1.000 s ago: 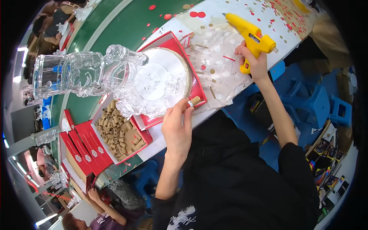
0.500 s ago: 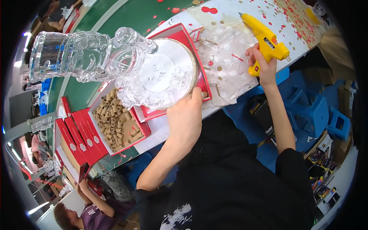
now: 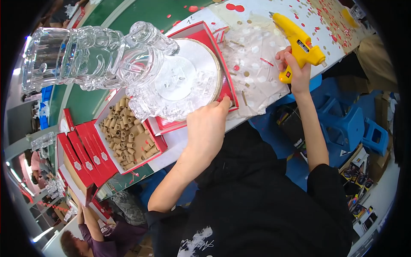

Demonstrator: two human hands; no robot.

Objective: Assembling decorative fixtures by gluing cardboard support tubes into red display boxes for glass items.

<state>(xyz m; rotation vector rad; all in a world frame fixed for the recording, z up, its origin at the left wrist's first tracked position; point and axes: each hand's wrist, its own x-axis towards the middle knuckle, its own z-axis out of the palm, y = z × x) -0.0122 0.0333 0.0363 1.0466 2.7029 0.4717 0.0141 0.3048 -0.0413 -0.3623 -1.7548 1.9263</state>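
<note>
My right hand is wrapped around the handle of a yellow glue gun, its nozzle pointing to the far left. My left hand is closed at the near rim of a round white base with a gold edge. Most of its fingers are hidden, and what they grip cannot be made out. On the base stands a tall clear glass-like ornament, with smaller clear pieces around its foot. Under the base is a shallow red box, whose near corner is beside my left fingertips.
Left of the base, a red-edged tray holds several short brown paper tubes. Several red boxes stand beyond it. Translucent sheeting and red and gold confetti lie on the white table. A co-worker is at lower left; blue stools stand at right.
The view has shifted slightly, and the ornament appears a little farther left. My left fingertip has shifted slightly at the box corner. My right hand keeps its hold on the glue gun.
</note>
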